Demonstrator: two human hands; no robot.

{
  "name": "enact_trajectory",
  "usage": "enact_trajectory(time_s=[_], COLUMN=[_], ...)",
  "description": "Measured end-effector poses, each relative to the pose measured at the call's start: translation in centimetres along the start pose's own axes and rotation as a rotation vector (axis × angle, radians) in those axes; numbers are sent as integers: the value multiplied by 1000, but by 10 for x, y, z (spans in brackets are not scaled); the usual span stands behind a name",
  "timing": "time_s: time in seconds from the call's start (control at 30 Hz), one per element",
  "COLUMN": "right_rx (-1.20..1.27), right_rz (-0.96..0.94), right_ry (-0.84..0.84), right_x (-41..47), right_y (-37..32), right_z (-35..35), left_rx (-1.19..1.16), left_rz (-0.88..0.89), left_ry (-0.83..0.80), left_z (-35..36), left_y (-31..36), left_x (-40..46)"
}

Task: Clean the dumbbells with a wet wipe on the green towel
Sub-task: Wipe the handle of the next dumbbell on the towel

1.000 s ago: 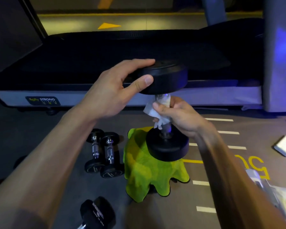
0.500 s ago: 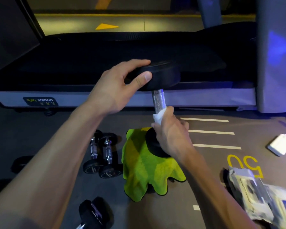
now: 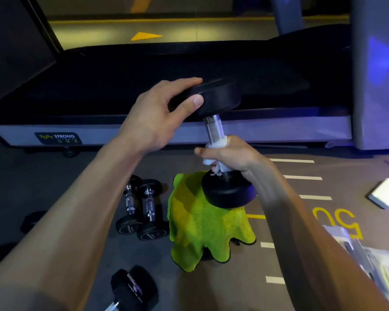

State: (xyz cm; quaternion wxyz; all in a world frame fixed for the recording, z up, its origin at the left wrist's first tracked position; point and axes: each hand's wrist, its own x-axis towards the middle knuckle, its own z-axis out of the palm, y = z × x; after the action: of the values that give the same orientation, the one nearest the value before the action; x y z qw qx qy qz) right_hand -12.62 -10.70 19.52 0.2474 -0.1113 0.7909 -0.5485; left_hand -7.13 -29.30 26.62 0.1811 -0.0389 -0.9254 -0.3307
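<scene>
Black round-headed dumbbell with chrome handle [image 3: 213,129], frame centre: left hand [image 3: 160,117] grasps top head, right hand [image 3: 231,153] grasps white wet wipe [image 3: 213,151] around handle; best twisted full-length, lower head kept over crumpled green towel [image 3: 202,230].

Bottom-edge dumbbell [image 3: 130,290] partly cut off

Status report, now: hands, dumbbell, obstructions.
Left hand grips dumbbell top head. Right hand holds wet wipe around handle. Nothing obstructing.
</scene>
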Motion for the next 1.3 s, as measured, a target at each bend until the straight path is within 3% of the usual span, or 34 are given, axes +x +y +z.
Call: enact_trajectory(time_s=[0.1,0.2,0.27,0.37,0.43,0.57,0.67,0.73,0.77,0.93,1.07,1.13,1.23,1.3], right_rx=[24,-256,-430,-731,-750,-472,-108,82,59,-545,-767,-671,-305,-321], right_rz=[-57,-82,-60,-68,-107,-162,-125,-160,-203,-267,-231,-208,-210,-268], right_ry=[130,427,474,385,267,-54,-162,-140,-123,50,218,149,-13,11], right_x=[0,-8,-19,-34,-43,-60,-74,-74,-71,-54,-42,-35,-26,-29], right_y=[8,14,12,11,14,23,20,17,21,34,27,28,37,41], right_z=[14,25,29,28,20,-7,-21,-26,-29,-21,-8,-15,-26,-24], left_rx=[-15,2,19,26,14,1,-12,-20,-22,-6,-18,-29,-32,-27], left_rz=[1,8,12,0,-14,-18,-21,-22,-24,-35,-45,-42,-36,-37], left_ry=[7,-14,-15,-2,2,3,-3,-4,-4,14,19,21,26,37], left_z=[2,1,0,-2,-2,-2,-2,-2,-2,-1,0,0,2,4], left_y=[0,4,5,3,2,0,2,3,3,2,1,1,3,4], left_x=[-1,-1,0,0,-1,-2,-3,-3,-3,-3,-5,-6,-8,-7])
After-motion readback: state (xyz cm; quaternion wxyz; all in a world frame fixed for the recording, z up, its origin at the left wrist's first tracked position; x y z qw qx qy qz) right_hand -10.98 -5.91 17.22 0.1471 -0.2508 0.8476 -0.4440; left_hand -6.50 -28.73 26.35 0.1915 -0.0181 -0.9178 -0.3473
